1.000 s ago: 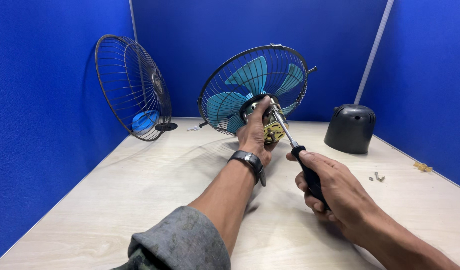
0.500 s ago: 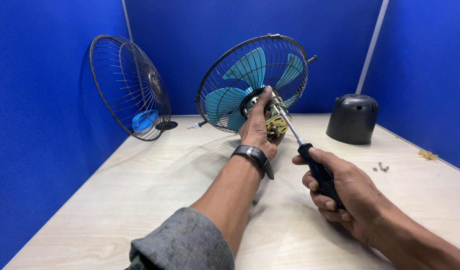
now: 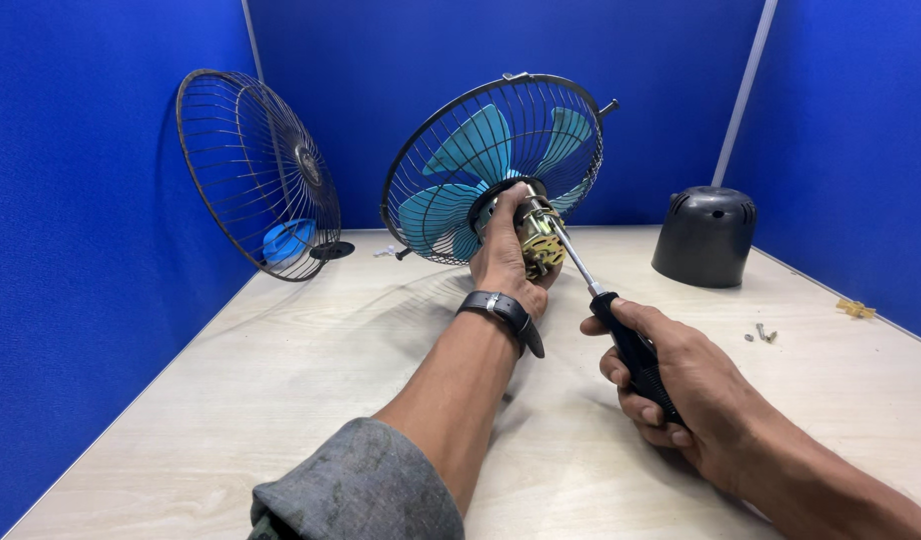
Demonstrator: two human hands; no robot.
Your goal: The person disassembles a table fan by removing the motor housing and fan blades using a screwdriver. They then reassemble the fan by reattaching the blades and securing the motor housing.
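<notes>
Table: I see a pale wood-grain table (image 3: pixel 281 400) under both my hands, blue partition walls around it
Loose grille: a wire fan guard (image 3: pixel 256 170) leans against the left wall, well apart from my left hand, up and to its left
Fan head: the fan assembly (image 3: pixel 496 165), teal blades inside a wire cage, is held up off the table, directly above and beyond my left hand
Motor cover: a dark plastic cover (image 3: pixel 706 235) stands on the table, beyond my right hand and to its right
Left hand: my left hand (image 3: pixel 506 255) is wrapped shut around the exposed motor (image 3: pixel 539 240) at the back of the fan
Right hand: my right hand (image 3: pixel 681 385) is clenched on the black handle of a screwdriver (image 3: pixel 591 285); its shaft runs up and left, tip at the motor, just beside my left fingers
Screws: small loose screws (image 3: pixel 763 333) lie right of my right hand, near it
</notes>
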